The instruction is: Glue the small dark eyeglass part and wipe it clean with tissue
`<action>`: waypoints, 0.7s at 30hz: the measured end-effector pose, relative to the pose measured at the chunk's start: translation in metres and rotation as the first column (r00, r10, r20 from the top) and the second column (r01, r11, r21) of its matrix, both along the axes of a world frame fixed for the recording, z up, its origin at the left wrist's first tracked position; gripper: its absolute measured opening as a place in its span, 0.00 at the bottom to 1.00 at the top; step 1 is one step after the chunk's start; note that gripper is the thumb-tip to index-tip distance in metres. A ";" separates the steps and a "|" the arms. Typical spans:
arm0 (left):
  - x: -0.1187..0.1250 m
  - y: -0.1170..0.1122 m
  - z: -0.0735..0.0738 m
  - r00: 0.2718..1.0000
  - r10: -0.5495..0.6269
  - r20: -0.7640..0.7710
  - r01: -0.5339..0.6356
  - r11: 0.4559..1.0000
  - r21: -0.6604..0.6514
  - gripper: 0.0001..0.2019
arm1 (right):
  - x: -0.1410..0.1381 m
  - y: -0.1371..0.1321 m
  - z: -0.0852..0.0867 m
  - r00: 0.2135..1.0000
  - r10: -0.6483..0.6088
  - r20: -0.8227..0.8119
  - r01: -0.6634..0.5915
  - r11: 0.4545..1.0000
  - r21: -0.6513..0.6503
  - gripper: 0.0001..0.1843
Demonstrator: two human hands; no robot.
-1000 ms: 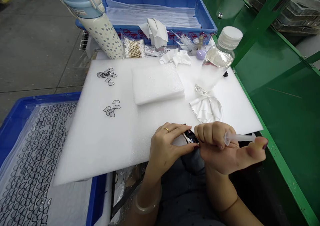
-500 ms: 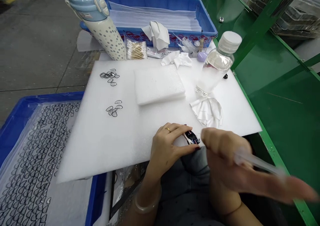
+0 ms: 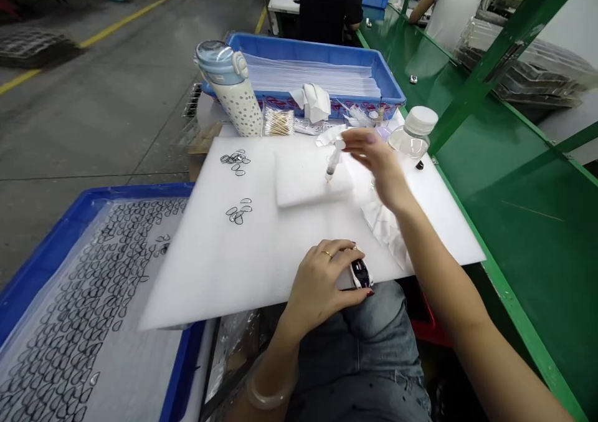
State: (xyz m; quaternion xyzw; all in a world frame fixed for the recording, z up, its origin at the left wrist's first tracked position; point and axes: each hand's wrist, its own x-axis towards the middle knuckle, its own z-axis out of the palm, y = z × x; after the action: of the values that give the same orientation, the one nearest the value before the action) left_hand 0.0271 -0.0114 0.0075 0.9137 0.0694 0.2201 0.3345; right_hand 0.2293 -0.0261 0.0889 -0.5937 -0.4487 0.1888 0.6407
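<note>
My left hand [image 3: 322, 278] pinches a small white toy car [image 3: 361, 273] with a dark top between thumb and fingers at the front edge of the foam sheet [image 3: 200, 272]. A clear syringe [image 3: 333, 161] stands tilted, its tip down on the white foam block [image 3: 299, 182]. My right hand [image 3: 376, 160] is beside the syringe's top end, fingers stretched out and somewhat blurred. Its fingertips are at or very near the plunger; contact is hard to make out. A white cloth [image 3: 385, 225] lies under my right forearm.
Two groups of thin black-rimmed pieces [image 3: 239, 213] lie at left on the sheet. A blue tray [image 3: 170, 322] of similar pieces sits lower left. Along the back stand a dotted bottle [image 3: 240, 107], cotton swabs [image 3: 279, 123], a blue bin [image 3: 308, 45] and a clear bottle [image 3: 411, 135]. Co-workers are beyond.
My right hand has moved from the lower right, where it held the syringe, up and left to the foam block. The syringe now stands there. My left hand keeps the toy car; the view has tilted up.
</note>
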 end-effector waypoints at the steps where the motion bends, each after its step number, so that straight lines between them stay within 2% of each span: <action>1: 0.000 0.000 0.000 1.000 0.004 0.007 -0.004 1.000 0.012 0.23 | 0.001 -0.018 0.003 0.997 -0.073 0.031 0.073 0.997 0.027 0.19; 2: 0.000 -0.001 -0.001 1.000 0.014 0.013 -0.015 1.000 0.026 0.23 | 0.003 -0.036 0.005 0.987 -0.145 0.076 0.143 0.989 0.026 0.18; 4: 0.001 -0.002 -0.003 0.999 0.045 0.023 -0.046 0.997 0.057 0.23 | 0.010 -0.070 0.003 0.941 -0.255 0.221 0.284 0.952 -0.112 0.17; 5: 0.002 -0.002 -0.003 0.998 0.063 0.023 -0.064 0.996 0.068 0.23 | 0.014 -0.084 -0.002 0.901 -0.290 0.324 0.369 0.904 -0.216 0.16; 7: 0.003 -0.002 -0.005 0.996 0.092 0.022 -0.093 0.992 0.082 0.23 | 0.021 -0.102 -0.018 0.799 -0.271 0.537 0.520 0.759 -0.391 0.13; 8: 0.003 -0.003 -0.005 0.995 0.100 0.022 -0.101 0.991 0.086 0.23 | 0.024 -0.107 -0.028 0.752 -0.242 0.613 0.575 0.696 -0.430 0.13; 9: 0.003 -0.003 -0.005 0.994 0.104 0.021 -0.105 0.990 0.089 0.23 | 0.026 -0.110 -0.037 0.719 -0.222 0.659 0.608 0.661 -0.440 0.13; 11: 0.003 -0.003 -0.004 0.994 0.106 0.012 -0.106 0.990 0.089 0.23 | 0.027 -0.112 -0.051 0.698 -0.232 0.678 0.624 0.661 -0.416 0.13; 13: 0.003 -0.003 -0.002 0.994 0.107 -0.004 -0.107 0.991 0.079 0.23 | 0.027 -0.111 -0.056 0.716 -0.272 0.644 0.608 0.696 -0.382 0.12; 17: 0.004 -0.004 0.000 0.993 0.118 -0.015 -0.117 0.992 0.044 0.22 | 0.026 -0.115 -0.051 0.838 -0.410 0.360 0.528 0.775 -0.346 0.14; 21: 0.006 -0.006 -0.001 0.991 0.128 -0.029 -0.127 0.992 0.025 0.22 | 0.030 -0.123 -0.051 0.898 -0.383 0.218 0.441 0.767 -0.467 0.19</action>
State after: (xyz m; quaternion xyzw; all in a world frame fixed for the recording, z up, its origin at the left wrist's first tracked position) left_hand 0.0335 -0.0174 0.0062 0.9145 0.1303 0.2277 0.3081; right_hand 0.2589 -0.1487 0.0375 -0.8336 -0.2763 0.1213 0.4627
